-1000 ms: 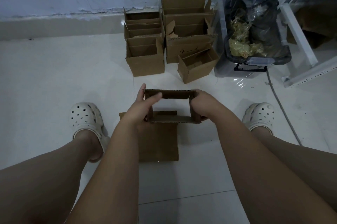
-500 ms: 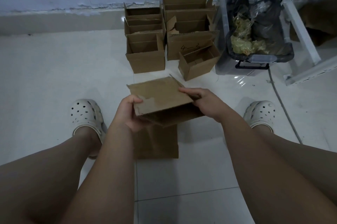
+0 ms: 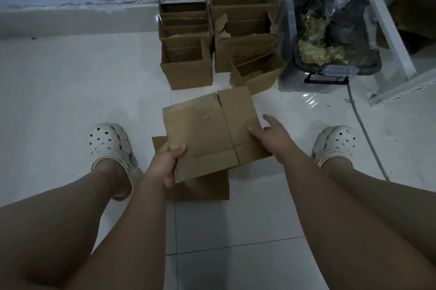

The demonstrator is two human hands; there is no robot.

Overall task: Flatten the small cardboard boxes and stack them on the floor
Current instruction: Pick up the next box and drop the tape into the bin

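Above the white tiled floor, a flattened cardboard box hangs over the flat stack. The left hand pinches its near-left edge and the right hand rests open on top. Light, stiff board, likely best gripped at opposite edges.

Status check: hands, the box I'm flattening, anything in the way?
Left hand grips flattened brown cardboard box at its near corner. Right hand, fingers straight, touches its right edge. Box held above flat cardboard piece on white tiled floor; nothing between.
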